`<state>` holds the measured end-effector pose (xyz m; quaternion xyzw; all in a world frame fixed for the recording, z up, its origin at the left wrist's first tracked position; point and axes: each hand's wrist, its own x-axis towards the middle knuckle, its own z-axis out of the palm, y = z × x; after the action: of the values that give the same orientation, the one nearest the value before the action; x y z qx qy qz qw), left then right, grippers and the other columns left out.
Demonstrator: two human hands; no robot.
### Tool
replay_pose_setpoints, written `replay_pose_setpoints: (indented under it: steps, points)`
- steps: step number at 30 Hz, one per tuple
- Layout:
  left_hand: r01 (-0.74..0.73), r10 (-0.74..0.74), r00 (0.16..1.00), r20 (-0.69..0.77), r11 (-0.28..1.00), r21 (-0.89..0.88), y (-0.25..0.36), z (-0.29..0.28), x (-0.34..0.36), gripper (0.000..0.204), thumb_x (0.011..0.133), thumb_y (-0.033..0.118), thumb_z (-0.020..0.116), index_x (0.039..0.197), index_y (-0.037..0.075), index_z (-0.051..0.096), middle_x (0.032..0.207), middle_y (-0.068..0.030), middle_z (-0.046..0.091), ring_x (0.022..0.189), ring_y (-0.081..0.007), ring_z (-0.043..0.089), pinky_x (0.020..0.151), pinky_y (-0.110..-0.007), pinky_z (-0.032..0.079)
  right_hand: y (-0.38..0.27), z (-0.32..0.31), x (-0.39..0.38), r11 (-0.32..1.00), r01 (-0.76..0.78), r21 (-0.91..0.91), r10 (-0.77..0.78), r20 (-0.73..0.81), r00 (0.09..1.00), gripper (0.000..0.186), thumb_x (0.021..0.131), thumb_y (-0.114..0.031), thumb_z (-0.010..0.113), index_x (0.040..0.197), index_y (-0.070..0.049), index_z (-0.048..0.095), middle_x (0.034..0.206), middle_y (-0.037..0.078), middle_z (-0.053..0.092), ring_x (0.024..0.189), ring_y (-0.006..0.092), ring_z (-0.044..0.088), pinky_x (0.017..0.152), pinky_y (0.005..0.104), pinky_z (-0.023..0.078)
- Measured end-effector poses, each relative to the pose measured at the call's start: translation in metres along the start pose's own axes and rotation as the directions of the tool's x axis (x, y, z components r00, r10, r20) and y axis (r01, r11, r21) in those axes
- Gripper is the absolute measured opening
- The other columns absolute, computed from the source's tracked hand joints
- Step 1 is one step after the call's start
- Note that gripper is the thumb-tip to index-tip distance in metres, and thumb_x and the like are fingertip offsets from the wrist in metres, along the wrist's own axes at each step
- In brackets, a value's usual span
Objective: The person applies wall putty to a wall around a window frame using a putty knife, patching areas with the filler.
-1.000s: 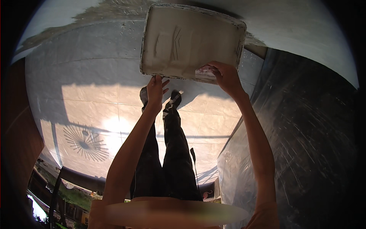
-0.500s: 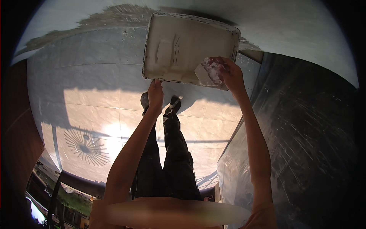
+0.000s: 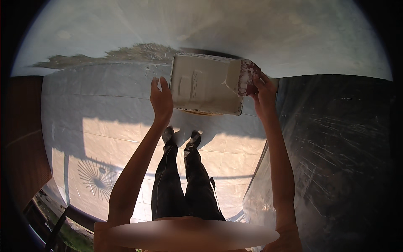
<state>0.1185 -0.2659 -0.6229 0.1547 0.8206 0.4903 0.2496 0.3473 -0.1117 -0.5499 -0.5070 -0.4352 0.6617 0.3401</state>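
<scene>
A rectangular tray (image 3: 172,88) with a smeared rim holds a layer of smooth off-white paste (image 3: 193,69), marked by a few ridges. My right hand (image 3: 264,93) grips a wide scraper (image 3: 247,79) at the tray's right side. The scraper's dark red body is crusted with white, and beige paste covers its left end, over the tray. Just outside the tray's left edge, my left hand (image 3: 161,101) is open with fingers pointing forward and nothing in it. Whether its fingertips touch the rim I cannot tell.
Beneath the tray's near edge shows part of a round yellowish thing (image 3: 197,112). A pale wall (image 3: 210,25) with a rough dark patch rises ahead. Dark, scratched panelling (image 3: 336,138) stands at right. Tiled floor (image 3: 113,130) lies below, with my feet near the tray.
My left hand has let go of the tray's near edge and moved to its left side. The scraper has shifted to the tray's right edge. The tray appears lower and farther from me.
</scene>
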Motion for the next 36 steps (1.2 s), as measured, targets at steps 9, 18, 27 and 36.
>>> replay_pose_setpoints:
  steps: [9, 18, 27, 36]
  points:
    - [-0.532, 0.53, 0.842, -0.098, 0.846, 0.005, 0.157, -0.07, 0.015, 0.059, 0.103, 0.037, 0.045, 0.141, -0.007, 0.039, 0.143, -0.0285, 0.044, 0.139, -0.0431, 0.035, 0.113, -0.047, 0.03, -0.142, 0.038, -0.048, 0.964, 0.211, 0.165, -0.214, 0.003, 0.977, 0.029, 0.097, -0.013, 0.06, 0.121, 0.002, 0.059, 0.1, 0.006, 0.067, 0.082, 0.0121, 0.067, 0.063, 0.0244, 0.056]
    - [-0.858, 0.898, 0.426, -0.11, 0.439, 0.267, 0.301, -0.15, 0.011, 0.053, 0.103, 0.031, 0.045, 0.144, -0.003, 0.037, 0.147, -0.0239, 0.041, 0.144, -0.0416, 0.026, 0.115, -0.048, 0.028, -0.28, 0.063, -0.103, 0.867, 0.348, 0.357, -0.437, 0.207, 0.875, 0.025, 0.097, -0.008, 0.056, 0.117, 0.007, 0.058, 0.1, 0.01, 0.067, 0.083, 0.0128, 0.068, 0.067, 0.0238, 0.059]
    - [-0.893, 0.977, 0.069, -0.202, 0.151, 0.423, 0.4, -0.23, 0.01, 0.052, 0.099, 0.025, 0.05, 0.141, -0.004, 0.041, 0.145, -0.022, 0.045, 0.142, -0.0431, 0.03, 0.108, -0.052, 0.033, -0.381, 0.108, -0.162, 0.812, 0.418, 0.408, -0.548, 0.284, 0.787, 0.016, 0.099, -0.006, 0.052, 0.106, 0.005, 0.06, 0.1, 0.011, 0.068, 0.082, 0.0145, 0.069, 0.066, 0.0221, 0.061]
    - [-0.858, 0.947, -0.203, -0.247, -0.051, 0.511, 0.46, -0.339, 0.043, 0.049, 0.101, 0.027, 0.049, 0.142, 0.0, 0.043, 0.143, -0.0214, 0.047, 0.142, -0.0433, 0.03, 0.11, -0.054, 0.031, -0.431, 0.198, -0.205, 0.727, 0.429, 0.535, -0.627, 0.264, 0.733, 0.02, 0.101, -0.005, 0.047, 0.11, 0.009, 0.057, 0.104, 0.014, 0.067, 0.09, 0.0184, 0.07, 0.076, 0.0251, 0.063]
